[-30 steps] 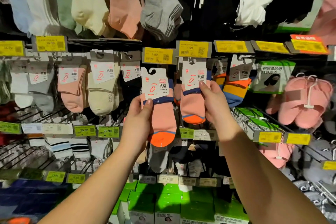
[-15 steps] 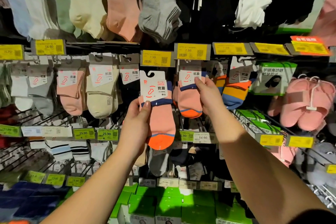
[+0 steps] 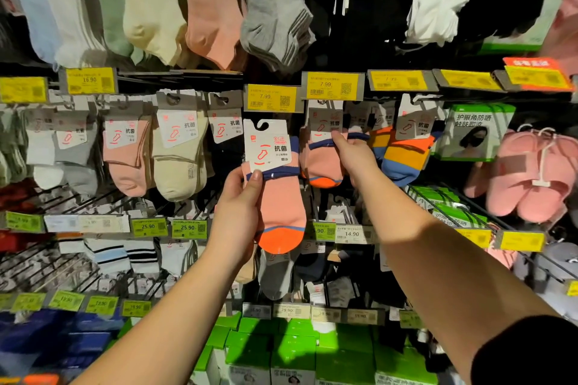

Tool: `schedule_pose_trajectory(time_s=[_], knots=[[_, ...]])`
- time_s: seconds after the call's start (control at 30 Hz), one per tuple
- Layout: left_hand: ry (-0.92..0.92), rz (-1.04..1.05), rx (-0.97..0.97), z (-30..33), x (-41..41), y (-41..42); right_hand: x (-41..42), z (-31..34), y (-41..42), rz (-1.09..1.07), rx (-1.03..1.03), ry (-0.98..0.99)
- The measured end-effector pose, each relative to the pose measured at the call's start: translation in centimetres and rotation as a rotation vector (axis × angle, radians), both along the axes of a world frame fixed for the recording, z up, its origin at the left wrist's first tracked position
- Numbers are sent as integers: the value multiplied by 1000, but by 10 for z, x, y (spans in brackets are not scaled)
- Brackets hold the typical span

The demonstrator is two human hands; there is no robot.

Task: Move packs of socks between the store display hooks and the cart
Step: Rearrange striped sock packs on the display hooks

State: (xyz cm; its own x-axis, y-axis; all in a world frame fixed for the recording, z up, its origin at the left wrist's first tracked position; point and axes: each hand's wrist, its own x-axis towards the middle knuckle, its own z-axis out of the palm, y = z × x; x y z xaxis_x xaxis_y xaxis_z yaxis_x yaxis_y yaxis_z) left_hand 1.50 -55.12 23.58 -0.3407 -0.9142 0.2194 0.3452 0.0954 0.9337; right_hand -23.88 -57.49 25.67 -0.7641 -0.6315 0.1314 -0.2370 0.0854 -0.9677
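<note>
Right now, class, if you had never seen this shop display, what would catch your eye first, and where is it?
First, the pink sock pack with the orange toe at the centre, off its hook, gripped by the left hand. Just to its right, the right hand pinches a matching hanging pack under a yellow price tag. Bright green boxes glow along the bottom.

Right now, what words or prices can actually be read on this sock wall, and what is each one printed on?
"抗菌": white card of the pink and orange sock pack in the left hand.
"7.99": yellow price tag above that pack.
"7.99": next yellow tag, above the pack the right hand holds.
"16.90": yellow tag at upper left.
"25.90": two green tags.
"14.90": white tag.
Smaller print: blurred.
</note>
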Motion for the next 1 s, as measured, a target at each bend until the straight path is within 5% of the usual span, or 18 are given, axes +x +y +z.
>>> schedule_pose_trajectory(time_s=[0.3,0.5,1.0], knots=[[10,-40,46,-11,-2,1,23,-30,39,-44,-62,-82],[-9,-68,45,-16,-13,5,75,-53,69,258,-191,-181],[-106,-95,36,2,-56,5,52,-9,71,354,-325,-44]])
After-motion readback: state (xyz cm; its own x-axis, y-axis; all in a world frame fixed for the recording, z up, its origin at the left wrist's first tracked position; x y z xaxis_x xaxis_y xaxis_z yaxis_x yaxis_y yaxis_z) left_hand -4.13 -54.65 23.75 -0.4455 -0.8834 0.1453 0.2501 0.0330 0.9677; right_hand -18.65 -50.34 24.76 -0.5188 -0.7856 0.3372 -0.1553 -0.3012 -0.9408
